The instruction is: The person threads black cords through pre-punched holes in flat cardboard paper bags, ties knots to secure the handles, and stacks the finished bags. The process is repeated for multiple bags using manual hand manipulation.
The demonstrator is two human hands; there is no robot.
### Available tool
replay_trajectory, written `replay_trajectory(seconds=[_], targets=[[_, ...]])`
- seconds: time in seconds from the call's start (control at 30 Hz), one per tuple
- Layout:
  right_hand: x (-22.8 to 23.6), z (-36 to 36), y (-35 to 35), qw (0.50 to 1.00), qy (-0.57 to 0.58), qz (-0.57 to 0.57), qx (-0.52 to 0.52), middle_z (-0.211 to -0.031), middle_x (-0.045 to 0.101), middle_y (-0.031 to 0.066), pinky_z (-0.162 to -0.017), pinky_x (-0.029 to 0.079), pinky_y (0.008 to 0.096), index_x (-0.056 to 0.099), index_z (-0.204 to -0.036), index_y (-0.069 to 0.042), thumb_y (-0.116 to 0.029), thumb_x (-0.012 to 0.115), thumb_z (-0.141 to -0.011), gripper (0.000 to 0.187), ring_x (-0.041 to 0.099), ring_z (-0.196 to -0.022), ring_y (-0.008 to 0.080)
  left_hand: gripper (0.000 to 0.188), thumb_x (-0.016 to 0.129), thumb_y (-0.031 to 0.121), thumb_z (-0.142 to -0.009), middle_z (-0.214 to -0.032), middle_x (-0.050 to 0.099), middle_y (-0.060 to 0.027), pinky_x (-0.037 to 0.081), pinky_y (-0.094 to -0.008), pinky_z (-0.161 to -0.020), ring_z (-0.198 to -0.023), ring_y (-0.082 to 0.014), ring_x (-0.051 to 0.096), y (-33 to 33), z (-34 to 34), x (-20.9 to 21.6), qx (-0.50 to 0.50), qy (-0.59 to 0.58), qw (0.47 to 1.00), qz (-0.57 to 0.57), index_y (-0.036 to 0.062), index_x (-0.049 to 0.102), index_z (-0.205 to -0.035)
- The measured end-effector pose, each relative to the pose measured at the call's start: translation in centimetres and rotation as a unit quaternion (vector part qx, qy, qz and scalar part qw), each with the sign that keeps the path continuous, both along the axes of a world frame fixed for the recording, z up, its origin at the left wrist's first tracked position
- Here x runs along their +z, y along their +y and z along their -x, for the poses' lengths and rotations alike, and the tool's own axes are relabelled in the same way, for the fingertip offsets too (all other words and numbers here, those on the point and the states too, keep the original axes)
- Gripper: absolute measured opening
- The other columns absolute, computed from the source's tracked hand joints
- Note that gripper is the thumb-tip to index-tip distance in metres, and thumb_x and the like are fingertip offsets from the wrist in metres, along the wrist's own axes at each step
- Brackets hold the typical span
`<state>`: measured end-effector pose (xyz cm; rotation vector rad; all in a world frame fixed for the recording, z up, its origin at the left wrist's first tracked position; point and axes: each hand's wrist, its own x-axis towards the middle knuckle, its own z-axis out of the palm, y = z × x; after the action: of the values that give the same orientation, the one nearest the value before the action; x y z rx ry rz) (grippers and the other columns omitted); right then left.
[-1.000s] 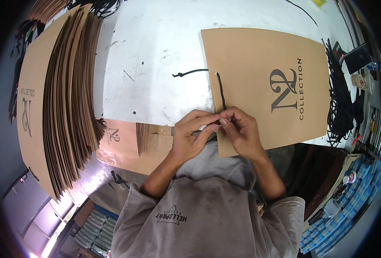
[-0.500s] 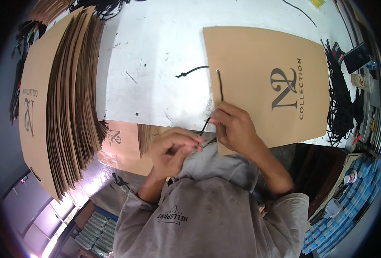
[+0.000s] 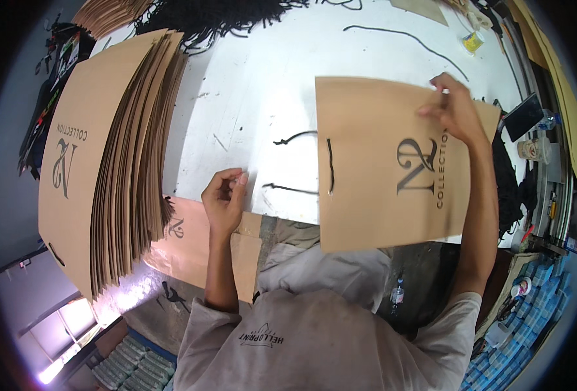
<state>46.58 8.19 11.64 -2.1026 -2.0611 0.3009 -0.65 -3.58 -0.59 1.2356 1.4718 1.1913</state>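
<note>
A flat brown paper bag (image 3: 373, 195) with dark print lies toward the right in front of me. Black cord (image 3: 331, 163) runs along its left side, and two knotted cord ends (image 3: 288, 188) stick out past that edge onto the white table. My right hand (image 3: 457, 112) grips the bag's far edge near its right corner; its fingertips are slightly blurred. To the left of the cord ends my left hand (image 3: 224, 197) hovers, fingers loosely curled and a little apart, with nothing in it.
A thick stack of brown paper bags (image 3: 80, 156) stands at the left. Black cords heap at the far edge (image 3: 217, 23) and right (image 3: 510, 189). One loose cord (image 3: 412, 36) and a yellow-and-white cup (image 3: 472, 42) are at the far right of the white table (image 3: 236, 98).
My right hand has gone from the cord to the bag's far right edge. My left hand has let go of the cord and moved left. A second knotted end now shows.
</note>
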Motion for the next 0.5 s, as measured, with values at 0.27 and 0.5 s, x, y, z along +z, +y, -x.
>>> replay_trajectory(seconds=[0.27,0.5], targets=[[17.0,1.6,-12.3,0.956,-0.032,-0.260,0.129,-0.105,0.078,0.0104,-0.077,0.057,0.0347,0.059,-0.093,-0.003,0.001,0.073,-0.087,0.016,0.075,-0.091,0.0238,0.014,0.072,0.003,-0.097,-0.097,0.072,-0.0066,0.050,-0.0223,-0.067,-0.076,-0.0088,0.062,0.3,0.1,-0.2,-0.052,-0.074,0.996,-0.021,-0.0003,0.069,-0.110],[0.8,4.5,-21.5,0.975,0.010,-0.077,0.206,-0.132,0.065,0.0189,-0.104,0.049,0.0479,0.067,-0.108,-0.002,-0.008,0.072,-0.082,0.027,0.063,-0.119,0.0351,0.012,0.068,0.011,-0.102,-0.099,0.073,-0.0113,0.047,-0.0242,-0.064,-0.072,-0.0089,0.059,2.6,-1.4,-0.9,0.003,-0.093,0.995,-0.037,0.0000,0.068,-0.106]])
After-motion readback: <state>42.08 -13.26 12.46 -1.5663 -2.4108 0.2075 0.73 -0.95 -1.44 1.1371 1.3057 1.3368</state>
